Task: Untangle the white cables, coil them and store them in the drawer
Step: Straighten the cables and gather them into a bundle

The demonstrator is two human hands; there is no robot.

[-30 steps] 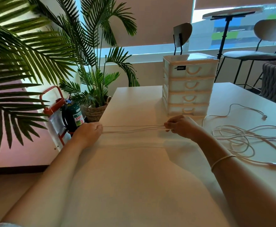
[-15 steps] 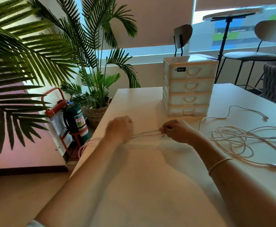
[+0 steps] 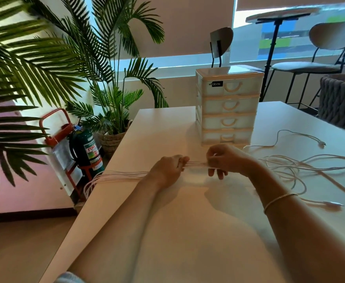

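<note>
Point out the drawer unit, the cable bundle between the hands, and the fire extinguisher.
drawer unit (image 3: 229, 108): head view, front of the second drawer.
cable bundle (image 3: 196, 164): head view, strands stretched between the two hands.
fire extinguisher (image 3: 86, 151): head view, green cylinder body.

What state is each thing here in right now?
Folded cable bundle: held taut between both hands.
Left hand: grips the bundle.
Right hand: pinches the bundle.
Loose cables: tangled on the table.
Drawer unit: all drawers closed.
</note>
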